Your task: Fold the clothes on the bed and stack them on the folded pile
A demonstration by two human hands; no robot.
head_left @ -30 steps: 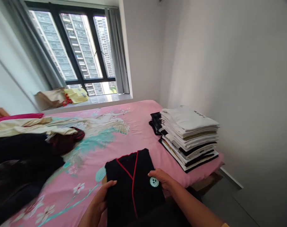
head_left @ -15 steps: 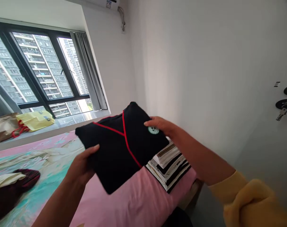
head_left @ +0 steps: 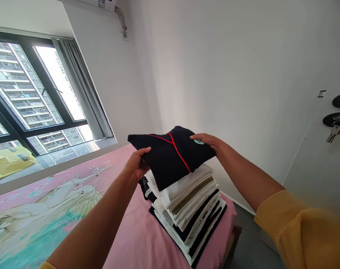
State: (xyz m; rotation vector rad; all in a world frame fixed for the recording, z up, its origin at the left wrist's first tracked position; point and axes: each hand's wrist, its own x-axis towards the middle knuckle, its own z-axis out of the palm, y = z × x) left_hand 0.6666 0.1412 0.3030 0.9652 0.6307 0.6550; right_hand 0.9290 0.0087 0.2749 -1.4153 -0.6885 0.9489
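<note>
A folded black garment [head_left: 168, 158] with red trim tilts over the stack of folded clothes [head_left: 192, 213]; I cannot tell whether they touch. Left of the stack's top, the left hand [head_left: 138, 162] has its fingers closed on one edge; the right hand's [head_left: 207, 141] fingers grip the opposite edge, by a round badge [head_left: 198, 142]. Beneath the stack is a pink bed [head_left: 127, 239].

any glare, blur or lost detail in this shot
Head view: the right window pane is blown out by daylight; head view: the right yellow sleeve looks soft toward the lower corner; head view: the black garment is so dark that its fabric detail is mostly lost, though its red trim reads clearly.
</note>
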